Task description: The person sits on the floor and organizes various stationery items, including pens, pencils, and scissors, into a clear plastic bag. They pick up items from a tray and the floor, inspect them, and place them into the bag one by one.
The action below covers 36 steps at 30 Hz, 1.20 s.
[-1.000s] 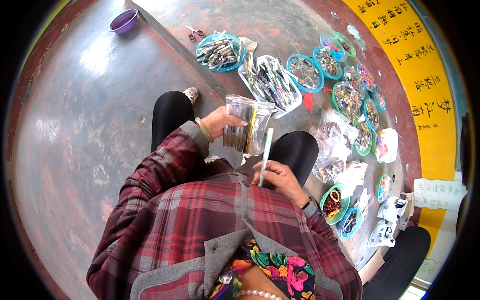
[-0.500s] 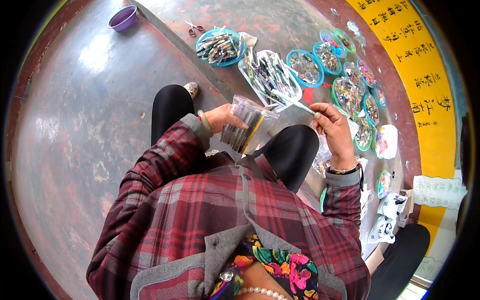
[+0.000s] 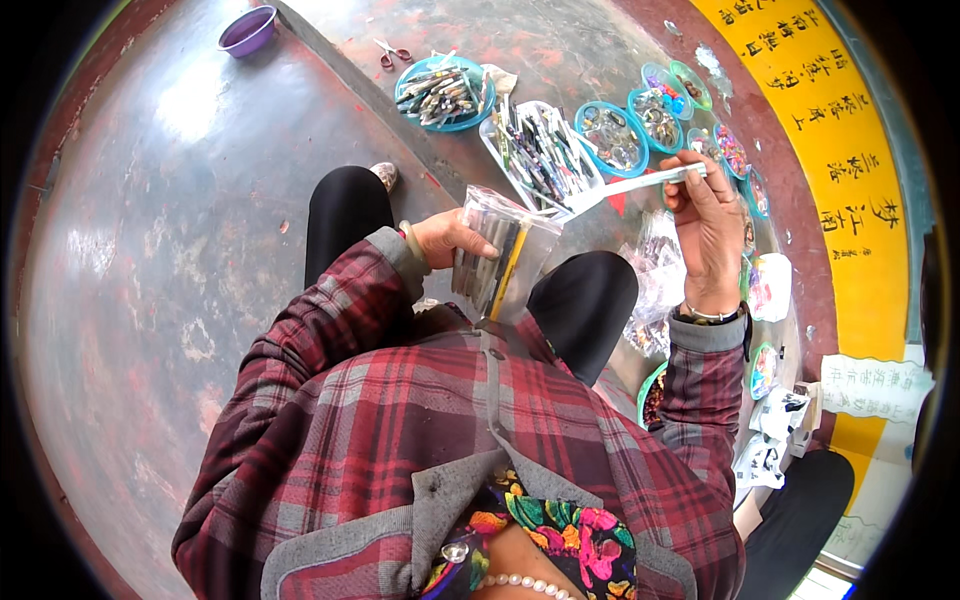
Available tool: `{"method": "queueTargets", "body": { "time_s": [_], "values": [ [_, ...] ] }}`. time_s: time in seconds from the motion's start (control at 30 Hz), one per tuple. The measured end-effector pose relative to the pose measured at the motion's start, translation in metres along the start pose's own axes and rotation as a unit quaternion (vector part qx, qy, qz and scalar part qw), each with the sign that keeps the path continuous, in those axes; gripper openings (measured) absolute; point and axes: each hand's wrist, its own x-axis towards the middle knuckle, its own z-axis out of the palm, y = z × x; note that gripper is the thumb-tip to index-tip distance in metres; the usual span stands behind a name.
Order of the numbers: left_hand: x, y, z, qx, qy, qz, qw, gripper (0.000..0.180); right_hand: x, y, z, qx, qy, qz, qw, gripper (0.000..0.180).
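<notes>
In front of the plaid jacket, the left hand (image 3: 450,240) has its fingers closed round a clear plastic bag (image 3: 532,265) with dark pens and a yellow one inside. Off to the right, the raised right hand (image 3: 712,230) pinches a pale, slim stick (image 3: 645,183) by one end; its other end points toward the bag, whether touching I can't tell. Beyond, on the floor, sit a white tray (image 3: 499,166) of pens, a blue basin (image 3: 458,126) of more, then red-handled scissors (image 3: 403,54).
</notes>
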Motion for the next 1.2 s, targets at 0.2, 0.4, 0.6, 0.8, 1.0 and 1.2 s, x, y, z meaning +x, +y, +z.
{"method": "queueTargets", "body": {
  "time_s": [0.2,0.4,0.6,0.8,1.0,1.2],
  "values": [
    [0.001,0.002,0.001,0.02,-0.003,-0.012,1.0,0.061,0.014,0.018,0.011,-0.021,-0.046,0.038,0.998,0.022],
    [0.003,-0.001,-0.002,0.019,0.001,-0.018,1.0,0.062,0.018,0.018,0.016,-0.051,-0.067,0.065,0.994,0.022],
    [0.004,-0.004,-0.003,0.019,0.005,-0.019,1.0,0.055,0.023,0.017,0.014,-0.091,-0.068,0.114,0.987,0.023],
    [0.005,-0.005,-0.004,0.016,0.005,-0.011,1.0,0.052,0.026,0.03,0.024,-0.126,-0.111,0.138,0.976,0.023],
    [0.004,-0.007,-0.006,0.012,0.016,-0.028,0.999,0.063,0.038,0.038,0.023,-0.094,-0.11,0.138,0.98,0.021],
    [0.005,-0.006,-0.003,0.022,0.015,-0.037,0.999,0.053,0.04,0.046,0.013,-0.105,-0.084,0.167,0.977,0.019]
  ]
}}
